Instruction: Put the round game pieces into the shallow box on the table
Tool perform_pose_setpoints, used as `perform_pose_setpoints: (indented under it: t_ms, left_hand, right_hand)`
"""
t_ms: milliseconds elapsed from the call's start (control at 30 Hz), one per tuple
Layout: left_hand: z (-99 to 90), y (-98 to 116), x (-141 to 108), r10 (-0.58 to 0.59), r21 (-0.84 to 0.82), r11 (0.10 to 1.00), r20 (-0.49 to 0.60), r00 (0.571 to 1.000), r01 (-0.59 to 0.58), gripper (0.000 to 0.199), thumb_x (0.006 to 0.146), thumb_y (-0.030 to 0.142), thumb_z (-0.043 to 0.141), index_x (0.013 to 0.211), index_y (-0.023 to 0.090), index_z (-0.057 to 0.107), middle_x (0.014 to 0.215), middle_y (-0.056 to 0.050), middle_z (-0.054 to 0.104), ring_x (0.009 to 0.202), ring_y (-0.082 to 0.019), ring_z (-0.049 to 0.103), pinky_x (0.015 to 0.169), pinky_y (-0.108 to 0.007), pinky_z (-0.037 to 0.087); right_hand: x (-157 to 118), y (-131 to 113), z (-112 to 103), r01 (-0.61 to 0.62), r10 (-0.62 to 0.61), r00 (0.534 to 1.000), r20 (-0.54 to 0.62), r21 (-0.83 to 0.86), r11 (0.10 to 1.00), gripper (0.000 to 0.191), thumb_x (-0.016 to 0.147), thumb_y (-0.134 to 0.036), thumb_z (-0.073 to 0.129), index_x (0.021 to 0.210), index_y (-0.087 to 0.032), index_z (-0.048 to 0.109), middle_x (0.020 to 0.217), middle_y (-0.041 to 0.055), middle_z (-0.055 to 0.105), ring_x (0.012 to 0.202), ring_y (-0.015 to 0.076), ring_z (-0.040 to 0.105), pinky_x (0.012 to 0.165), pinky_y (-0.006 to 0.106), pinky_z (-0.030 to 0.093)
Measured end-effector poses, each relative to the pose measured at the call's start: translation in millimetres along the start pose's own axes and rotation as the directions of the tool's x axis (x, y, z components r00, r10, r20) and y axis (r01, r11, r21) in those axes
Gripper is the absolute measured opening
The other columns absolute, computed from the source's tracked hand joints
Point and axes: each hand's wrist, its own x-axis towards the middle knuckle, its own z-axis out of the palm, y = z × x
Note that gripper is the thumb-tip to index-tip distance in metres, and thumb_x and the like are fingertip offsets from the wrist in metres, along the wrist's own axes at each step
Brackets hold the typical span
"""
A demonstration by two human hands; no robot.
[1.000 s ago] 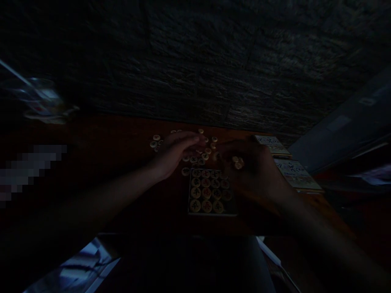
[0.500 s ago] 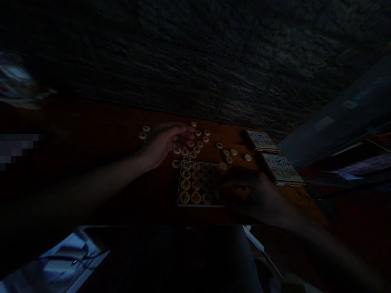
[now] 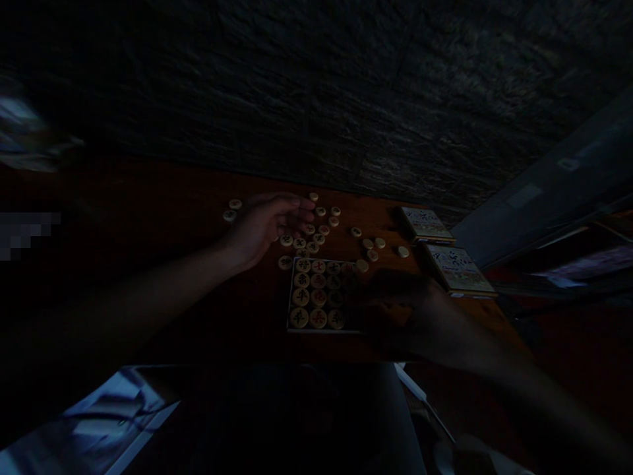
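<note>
Rows of round xiangqi pieces [image 3: 318, 298] with red and black characters lie in a shallow white-edged tray [image 3: 321, 331]. My right hand [image 3: 405, 307] is over the tray's right side, its fingers in deep shadow; what they hold, if anything, is hidden. Beyond the tray, my left hand [image 3: 270, 227] hovers at the left of some loose pieces [image 3: 312, 247], fingers apart and slightly curled, nothing visible in it. More loose pieces [image 3: 380, 243], some blank side up, lie behind my right hand. Two pieces [image 3: 235, 204] sit left of my left hand.
Two printed boxes [image 3: 426, 224] [image 3: 459, 269] lie at the right of the wooden table [image 3: 173, 191]. A dark stone wall [image 3: 306, 99] rises behind it. A plastic-looking bundle [image 3: 30, 128] is at the far left. A picture-covered surface [image 3: 109, 415] shows below the table.
The view has shifted slightly. My right hand's fingers have moved a little at the tray's right side, showing more of a red piece in the top row. My left hand is nearly unchanged.
</note>
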Motion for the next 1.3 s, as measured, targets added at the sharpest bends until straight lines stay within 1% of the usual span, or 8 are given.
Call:
perform_pose_setpoints:
  t_ms: [167, 267, 400, 600, 800, 1100, 1200, 1300]
  left_hand:
    - [-1.9, 0.9, 1.3, 0.006, -0.007, 1.000, -0.008, 1.000, -0.006, 0.023, 0.083, 0.035, 0.068, 0.090, 0.016, 0.078, 0.093, -0.009, 0.078, 0.077, -0.019, 0.067, 0.069, -0.029, 0.052]
    - [-2.6, 0.9, 2.4, 0.007, 0.007, 1.000, -0.010, 1.000, -0.007, 0.022, 0.084, 0.034, 0.067, 0.090, 0.015, 0.077, 0.092, -0.008, 0.077, 0.078, -0.018, 0.067, 0.069, -0.029, 0.052]
    - [-4.2, -0.2, 3.5, 0.009, 0.024, 1.000, 0.004, 1.000, -0.009, 0.022, 0.084, 0.033, 0.066, 0.092, 0.015, 0.076, 0.095, -0.008, 0.077, 0.080, -0.018, 0.067, 0.070, -0.029, 0.052]
    - [-4.0, 1.2, 3.2, -0.005, 0.031, 1.000, -0.009, 1.000, 0.005, 0.023, 0.083, 0.034, 0.066, 0.091, 0.015, 0.075, 0.093, -0.008, 0.076, 0.077, -0.018, 0.065, 0.068, -0.029, 0.052]
    - [-2.8, 2.7, 2.6, -0.006, 0.038, 0.999, -0.014, 1.000, 0.006, 0.024, 0.083, 0.033, 0.064, 0.093, 0.014, 0.075, 0.092, -0.008, 0.076, 0.077, -0.018, 0.065, 0.069, -0.029, 0.052]
    - [-2.2, 1.2, 4.0, 0.009, -0.008, 1.000, -0.024, 1.000, -0.009, 0.019, 0.080, 0.030, 0.068, 0.087, 0.015, 0.078, 0.088, -0.007, 0.076, 0.075, -0.018, 0.066, 0.066, -0.028, 0.051]
    - [-1.9, 2.2, 4.2, 0.004, -0.016, 1.000, -0.042, 0.999, -0.005, 0.018, 0.079, 0.029, 0.069, 0.085, 0.014, 0.078, 0.086, -0.008, 0.077, 0.073, -0.017, 0.065, 0.064, -0.027, 0.051]
    - [-4.7, 3.1, 6.9, 0.016, -0.015, 1.000, -0.061, 0.998, -0.017, 0.018, 0.080, 0.029, 0.068, 0.085, 0.014, 0.077, 0.086, -0.008, 0.076, 0.073, -0.017, 0.066, 0.063, -0.027, 0.051]
  right_hand:
    - [1.7, -1.6, -11.1, 0.049, -0.049, 0.998, -0.050, 0.016, 0.999, 0.033, 0.079, -0.007, 0.082, 0.105, -0.026, 0.082, 0.101, 0.0016, 0.081, 0.091, 0.0170, 0.078, 0.083, 0.027, 0.062]
    - [3.9, -2.4, -12.5, 0.075, -0.076, 0.996, 0.043, 0.024, 0.997, 0.024, 0.087, -0.009, 0.075, 0.104, -0.025, 0.082, 0.099, 0.0024, 0.081, 0.090, 0.0155, 0.077, 0.080, 0.025, 0.060]
    - [1.7, -1.5, -8.7, 0.095, -0.071, 0.970, 0.232, -0.097, 0.991, 0.031, 0.091, -0.011, 0.070, 0.116, -0.026, 0.079, 0.113, 0.0057, 0.079, 0.105, 0.0184, 0.074, 0.090, 0.028, 0.057]
    - [-7.8, -3.8, -5.9, 0.136, -0.032, 0.955, 0.295, -0.339, 0.931, 0.049, 0.081, -0.010, 0.073, 0.128, -0.025, 0.073, 0.119, 0.0088, 0.075, 0.108, 0.0248, 0.071, 0.091, 0.034, 0.056]
    - [-9.0, -13.3, -3.5, 0.164, -0.056, 0.966, 0.254, -0.426, 0.890, 0.024, 0.084, -0.021, 0.076, 0.107, -0.022, 0.078, 0.108, 0.0091, 0.076, 0.093, 0.0219, 0.071, 0.083, 0.031, 0.055]
    - [-9.8, -19.2, 2.2, 0.199, -0.058, 0.954, 0.293, -0.477, 0.856, 0.013, 0.075, -0.009, 0.076, 0.084, -0.019, 0.077, 0.092, 0.0080, 0.078, 0.081, 0.0228, 0.074, 0.072, 0.033, 0.056]
    - [-10.0, -22.1, -0.9, 0.145, -0.054, 0.974, 0.220, -0.426, 0.893, 0.012, 0.080, -0.015, 0.074, 0.089, -0.022, 0.078, 0.091, 0.0064, 0.077, 0.079, 0.0213, 0.072, 0.069, 0.032, 0.055]
    - [-4.0, -18.2, -13.5, 0.076, -0.062, 0.997, 0.048, -0.370, 0.926, 0.017, 0.087, -0.020, 0.067, 0.099, -0.022, 0.079, 0.093, 0.0062, 0.078, 0.082, 0.0208, 0.074, 0.070, 0.030, 0.056]
